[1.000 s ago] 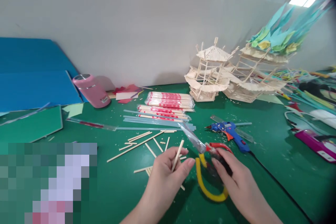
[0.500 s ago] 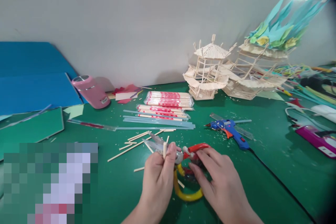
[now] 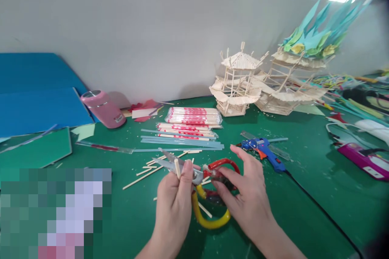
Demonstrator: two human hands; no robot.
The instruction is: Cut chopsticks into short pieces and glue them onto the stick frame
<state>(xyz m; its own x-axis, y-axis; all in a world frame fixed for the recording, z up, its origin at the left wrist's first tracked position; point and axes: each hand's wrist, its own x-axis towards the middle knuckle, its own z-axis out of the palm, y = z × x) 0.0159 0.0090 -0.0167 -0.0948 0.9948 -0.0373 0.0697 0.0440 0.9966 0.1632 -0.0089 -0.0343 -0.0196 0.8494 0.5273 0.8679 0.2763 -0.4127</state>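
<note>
- Green matting (image 3: pixel 304 178) covers the workbench, with a plain grey partition (image 3: pixel 136 48) standing behind it.
- Over the front of the mat, the left hand (image 3: pixel 174 198) pinches a short wooden stick (image 3: pixel 177 168) upright between thumb and fingertips, closed tight on it.
- That stick looks light, stiff and brittle; it would likely snap or split if squeezed, so a grip low down, clear of the blades, seems best.
- Beside it, the right hand (image 3: pixel 246 194) has its fingers curled through the red handle of the scissors (image 3: pixel 194 174); the yellow handle loops below, and the blades point left, parted, at the stick.
- Metal blades make the scissors the heavier, harder thing; the plastic loops are the safe place to hold.
- Further back lie loose sticks (image 3: pixel 154 166), wrapped chopstick packs (image 3: pixel 194 116), a blue glue gun (image 3: pixel 263 149) and stick-built model pavilions (image 3: pixel 240 85).
- A pink flask (image 3: pixel 103 108) carries a small label, and the packs have red print; neither can be read.
</note>
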